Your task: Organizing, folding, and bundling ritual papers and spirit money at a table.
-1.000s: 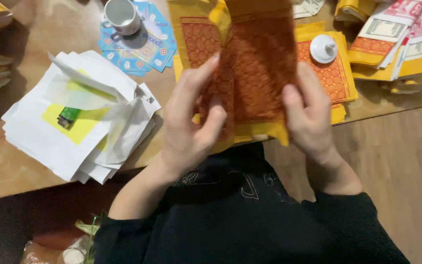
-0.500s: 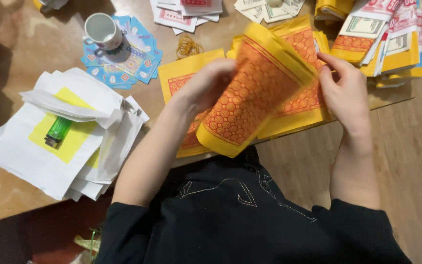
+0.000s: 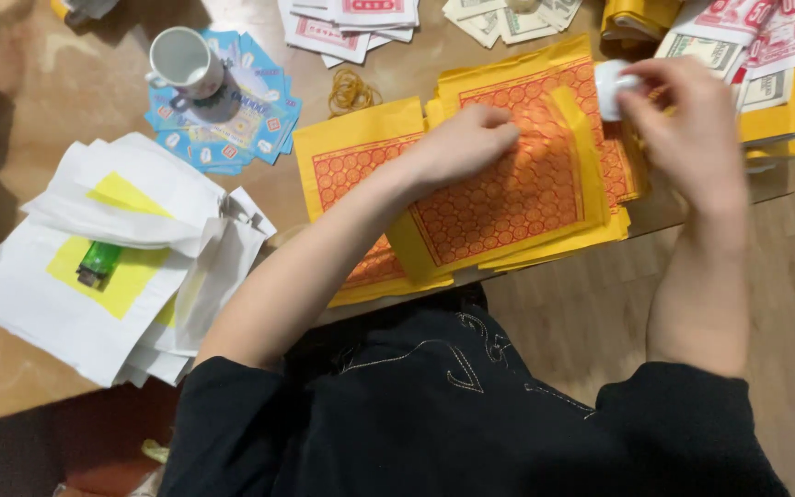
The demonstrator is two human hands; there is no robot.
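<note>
Yellow paper sheets (image 3: 508,198): thin, square-cut, each printed with an orange-red panel of small ring patterns inside a plain yellow border. Several lie overlapped and slightly fanned at the near edge of the wooden table (image 3: 48,101), some corners hanging past it.

Left hand (image 3: 466,143): laid palm down on the topmost sheet, fingers loosely curled and pressing the paper flat; it grips nothing.

Right hand (image 3: 692,129): raised over the far right part of the stack, fingertips pinched round a small white round object (image 3: 611,87), smooth and glossy, possibly a little pot or lid; the view is too blurred to say which.

White paper stack (image 3: 94,304): soft, creased sheets with yellow square centres, heaped loosely towards the left edge. A green translucent lighter (image 3: 99,262) rests on top.

White ceramic cup (image 3: 181,60): handled, standing near the far left corner on a spread of blue printed cards (image 3: 250,138).

Rubber bands (image 3: 351,90): tan, tangled, on bare wood just beyond the yellow sheets.

Printed note bundles (image 3: 361,23): red-and-white and grey-green, flat rectangular packs along the far edge.
</note>
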